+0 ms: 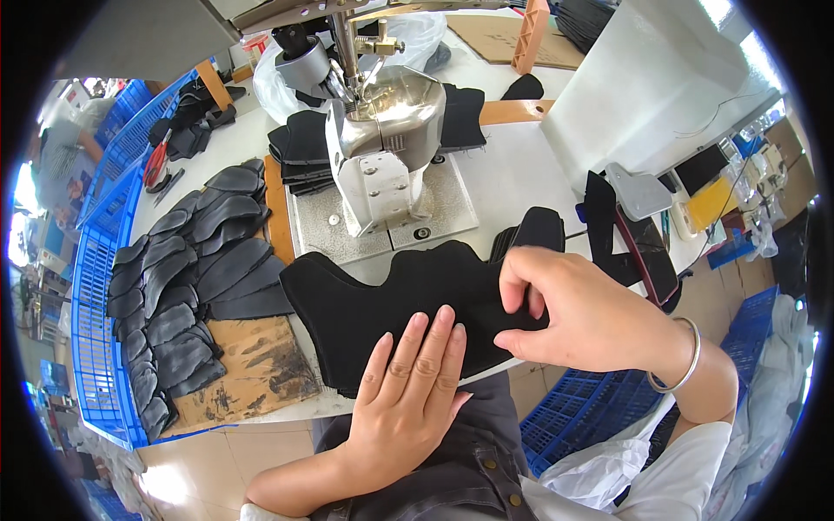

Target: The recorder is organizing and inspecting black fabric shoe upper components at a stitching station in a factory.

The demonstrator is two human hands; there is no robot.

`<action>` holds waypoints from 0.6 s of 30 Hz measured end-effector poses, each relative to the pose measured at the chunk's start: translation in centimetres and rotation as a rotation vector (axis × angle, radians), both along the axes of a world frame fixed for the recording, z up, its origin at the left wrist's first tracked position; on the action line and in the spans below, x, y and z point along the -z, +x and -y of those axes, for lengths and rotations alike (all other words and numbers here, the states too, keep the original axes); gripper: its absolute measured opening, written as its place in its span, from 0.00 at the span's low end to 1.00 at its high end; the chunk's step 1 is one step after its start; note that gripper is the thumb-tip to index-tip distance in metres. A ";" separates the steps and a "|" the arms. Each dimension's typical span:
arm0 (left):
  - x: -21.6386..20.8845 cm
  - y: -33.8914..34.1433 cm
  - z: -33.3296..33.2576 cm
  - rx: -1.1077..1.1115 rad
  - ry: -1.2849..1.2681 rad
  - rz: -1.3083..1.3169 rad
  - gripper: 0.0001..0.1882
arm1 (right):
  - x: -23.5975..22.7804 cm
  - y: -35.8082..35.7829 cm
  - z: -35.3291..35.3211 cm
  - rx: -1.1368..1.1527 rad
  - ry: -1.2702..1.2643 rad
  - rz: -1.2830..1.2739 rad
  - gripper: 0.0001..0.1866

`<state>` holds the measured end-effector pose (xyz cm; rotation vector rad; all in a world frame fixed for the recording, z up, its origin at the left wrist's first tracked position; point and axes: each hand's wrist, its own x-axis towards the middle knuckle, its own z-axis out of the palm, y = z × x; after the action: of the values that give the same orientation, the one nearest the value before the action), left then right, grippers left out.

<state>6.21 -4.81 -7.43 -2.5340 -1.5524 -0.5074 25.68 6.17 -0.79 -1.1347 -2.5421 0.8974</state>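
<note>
A stack of black, curved-edged fabric pieces [408, 291] lies at the table's front edge, before the sewing machine [387, 122]. My left hand [408, 399] rests flat on the stack's near part, fingers stretched out. Over the right part of the same stack is my right hand [578, 313], its fingers curled and its thumb held apart from them. Nothing shows between that thumb and the index finger. Some of its fingertips are hidden. Just beyond the right hand, more black pieces [539, 227] stand in a small pile.
Many dark, curved pieces [234, 226] overlap on brown cardboard [252, 365] at the left, beside a blue plastic basket wall [104, 286]. Red-handled scissors [156, 161] lie behind them. A dark red-edged phone-like slab [647, 256] is at the right. Blue crates [591, 404] stand below.
</note>
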 end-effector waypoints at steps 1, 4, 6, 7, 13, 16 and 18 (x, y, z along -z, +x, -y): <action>0.0 0.0 0.0 0.000 -0.002 0.002 0.37 | -0.3 -0.2 0.0 0.033 -0.114 -0.009 0.19; 0.2 0.0 0.0 0.002 -0.002 0.005 0.36 | -0.8 -0.3 -0.3 0.085 -0.283 -0.011 0.22; 0.2 0.1 0.0 0.000 -0.001 0.005 0.36 | -1.3 -0.4 -0.5 0.100 -0.339 -0.004 0.24; 0.2 0.1 0.0 0.002 0.007 -0.001 0.36 | -1.9 -0.5 -0.4 0.076 -0.383 0.027 0.24; 0.3 0.1 0.1 -0.003 0.025 0.001 0.37 | -2.3 -1.1 -0.2 0.014 -0.667 -0.261 0.23; 0.4 0.0 0.1 -0.002 0.023 0.006 0.36 | -1.6 -0.2 -0.1 0.057 -0.541 -0.178 0.24; 0.4 0.0 0.1 -0.004 0.019 0.004 0.36 | -1.2 0.3 0.2 0.034 -0.417 -0.080 0.24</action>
<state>6.19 -4.93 -7.85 -2.5164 -1.5463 -0.5250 25.98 5.99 0.44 -1.2118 -2.3249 1.4802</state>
